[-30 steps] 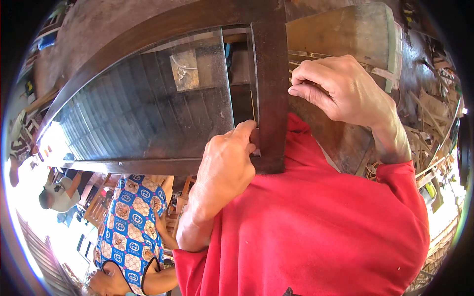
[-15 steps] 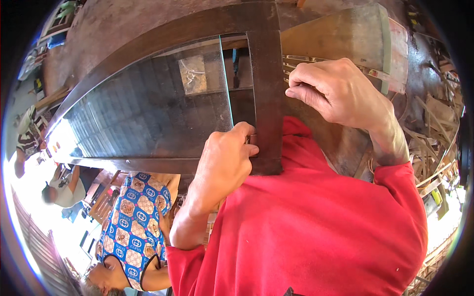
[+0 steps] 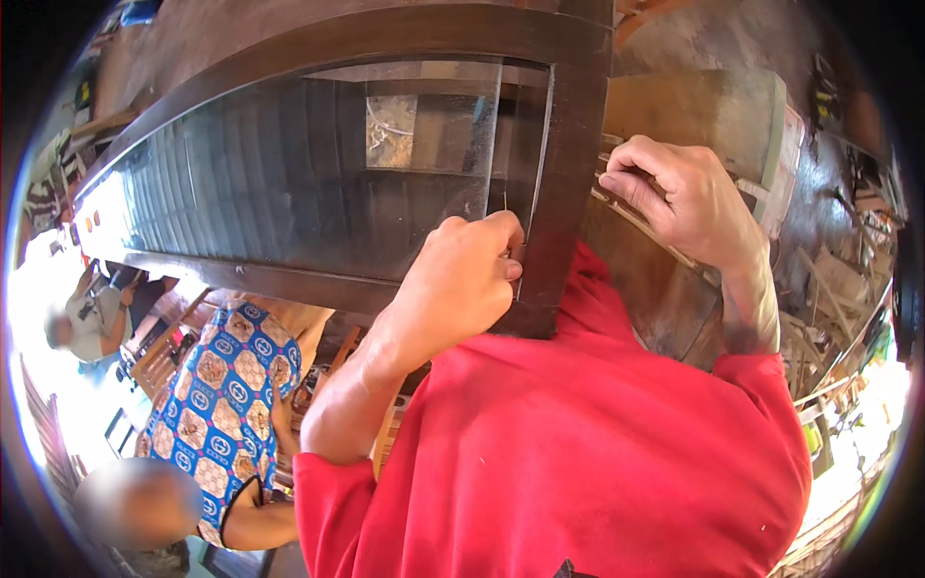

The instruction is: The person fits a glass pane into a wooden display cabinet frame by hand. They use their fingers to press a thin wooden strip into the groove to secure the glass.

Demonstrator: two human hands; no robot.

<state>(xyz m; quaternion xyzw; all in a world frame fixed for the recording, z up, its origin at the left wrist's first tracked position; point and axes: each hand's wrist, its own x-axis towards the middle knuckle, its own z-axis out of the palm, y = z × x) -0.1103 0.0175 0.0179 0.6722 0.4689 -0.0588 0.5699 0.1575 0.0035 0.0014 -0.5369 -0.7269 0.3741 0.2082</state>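
Note:
A long dark-brown wooden frame [image 3: 568, 183] lies in front of me, with a sheet of glass [image 3: 279, 164] inside it. A narrow gap separates the glass's right edge from the frame's right end. My left hand [image 3: 462, 275] is closed in a pinch over this gap, by the frame's near right corner. From its fingertips a thin, straight, pin-like piece [image 3: 505, 200] sticks up; its lower end is hidden. To the right of the frame, my right hand [image 3: 679, 197] hangs in the air with curled fingers pressed to the thumb. Whatever it may hold cannot be made out.
Beyond my right hand stands a brown wooden panel [image 3: 703, 116] with a pale edge strip. Scrap wood [image 3: 838, 289] is heaped at the far right. A person in a blue patterned top [image 3: 226, 385] is close on my left, another person [image 3: 92, 313] farther off.
The frame and glass sit farther right in view, and my left hand has shifted right with them. The pin-like piece now shows above its fingertips. My right hand remains pinched, slightly lower and farther right.

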